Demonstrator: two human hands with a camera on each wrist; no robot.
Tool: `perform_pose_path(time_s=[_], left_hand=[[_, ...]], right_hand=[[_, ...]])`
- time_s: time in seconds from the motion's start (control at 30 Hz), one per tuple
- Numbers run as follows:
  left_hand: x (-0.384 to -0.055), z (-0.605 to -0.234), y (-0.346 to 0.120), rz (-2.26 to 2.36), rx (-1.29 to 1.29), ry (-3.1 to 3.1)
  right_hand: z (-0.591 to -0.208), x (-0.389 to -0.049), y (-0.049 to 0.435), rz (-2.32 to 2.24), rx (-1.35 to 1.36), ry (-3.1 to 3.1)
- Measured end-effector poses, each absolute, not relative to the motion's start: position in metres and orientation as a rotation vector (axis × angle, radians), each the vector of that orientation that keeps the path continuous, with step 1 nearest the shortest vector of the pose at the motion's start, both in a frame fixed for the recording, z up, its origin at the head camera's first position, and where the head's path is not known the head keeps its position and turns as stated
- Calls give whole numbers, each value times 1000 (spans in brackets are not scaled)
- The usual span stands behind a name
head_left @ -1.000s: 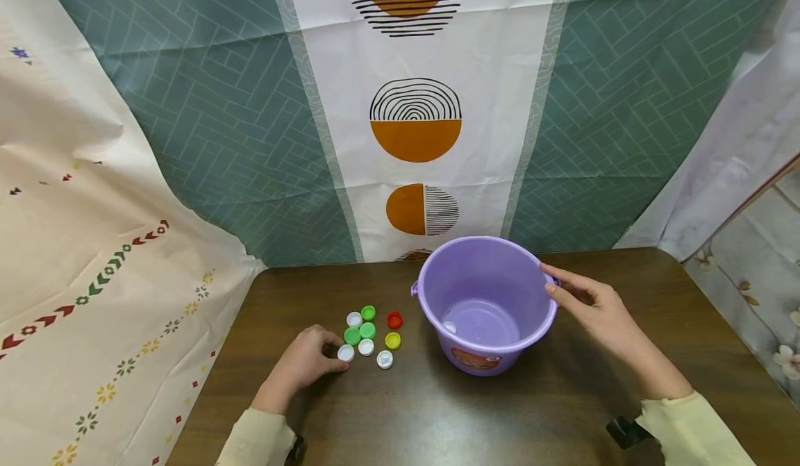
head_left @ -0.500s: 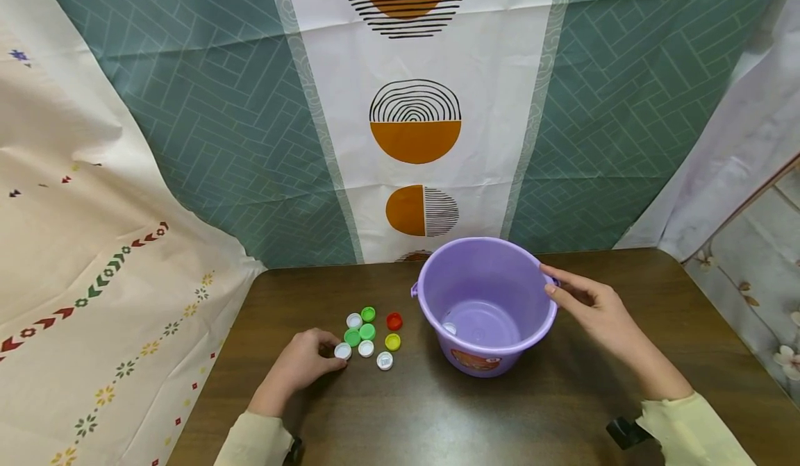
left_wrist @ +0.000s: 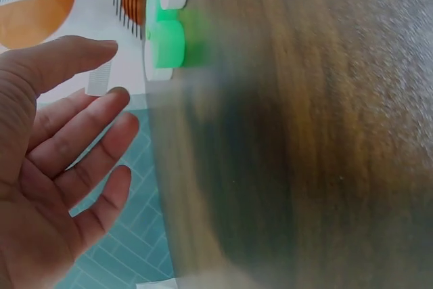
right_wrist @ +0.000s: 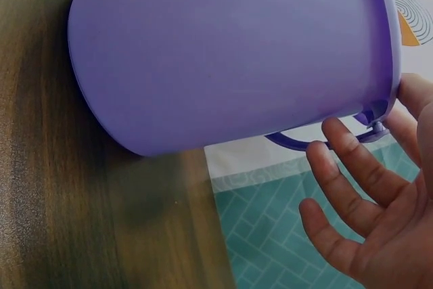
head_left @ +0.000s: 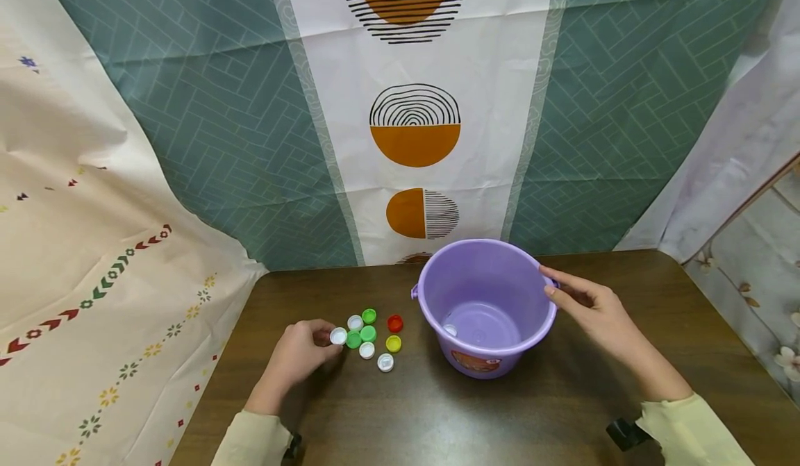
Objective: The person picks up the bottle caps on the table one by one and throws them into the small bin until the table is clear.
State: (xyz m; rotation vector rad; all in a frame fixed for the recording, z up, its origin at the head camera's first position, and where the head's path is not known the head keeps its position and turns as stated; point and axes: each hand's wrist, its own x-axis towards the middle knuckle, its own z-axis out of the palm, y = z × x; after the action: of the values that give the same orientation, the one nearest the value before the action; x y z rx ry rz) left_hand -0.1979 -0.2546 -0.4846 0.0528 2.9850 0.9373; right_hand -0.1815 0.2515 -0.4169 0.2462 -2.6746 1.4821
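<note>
Pinching a white cap [head_left: 338, 336] in the left hand [head_left: 298, 355], right hand [head_left: 601, 312] touching the bucket [head_left: 481, 271] to its left.
Head: loose caps [head_left: 368, 334] lie right of the left hand; left wrist: thumb and fingertip hold the cap; right wrist: three fingers spread near the handle [right_wrist: 287, 143].

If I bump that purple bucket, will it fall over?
Maybe, with a high push: the purple bucket flares wider at its rim than at its base. It's probably light, as it looks like thin plastic with little visible inside. A low push might slide it instead, since the table looks smooth.
</note>
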Motion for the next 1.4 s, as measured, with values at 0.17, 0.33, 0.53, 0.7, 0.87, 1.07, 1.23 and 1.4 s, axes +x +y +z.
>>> perform_pose_path(time_s=[0.17, 0.33, 0.53, 0.7, 0.87, 1.07, 1.23, 1.4], left_hand=[[-198, -480, -252, 1065, 82, 2993], [-200, -475, -249, 1232, 152, 3006], [-205, -467, -244, 1391, 179, 3012], [-209, -457, -238, 1484, 170, 3015], [-213, -449, -233, 1548, 166, 2995], [-214, -435, -224, 1668, 177, 2923], [-208, -410, -210, 1713, 157, 2861], [-213, -406, -203, 1710, 168, 2869]], right_hand=[[-418, -181, 251, 1480, 248, -2672], [-420, -181, 251, 1476, 262, -2671], [-421, -181, 251, 1454, 258, -2682], [-419, -180, 250, 1441, 247, -2696], [-418, -180, 250, 1455, 249, -2684], [-419, -181, 249, 1503, 270, -2646], [-420, -180, 249, 1481, 254, -2664], [-420, -179, 250, 1473, 246, -2664]])
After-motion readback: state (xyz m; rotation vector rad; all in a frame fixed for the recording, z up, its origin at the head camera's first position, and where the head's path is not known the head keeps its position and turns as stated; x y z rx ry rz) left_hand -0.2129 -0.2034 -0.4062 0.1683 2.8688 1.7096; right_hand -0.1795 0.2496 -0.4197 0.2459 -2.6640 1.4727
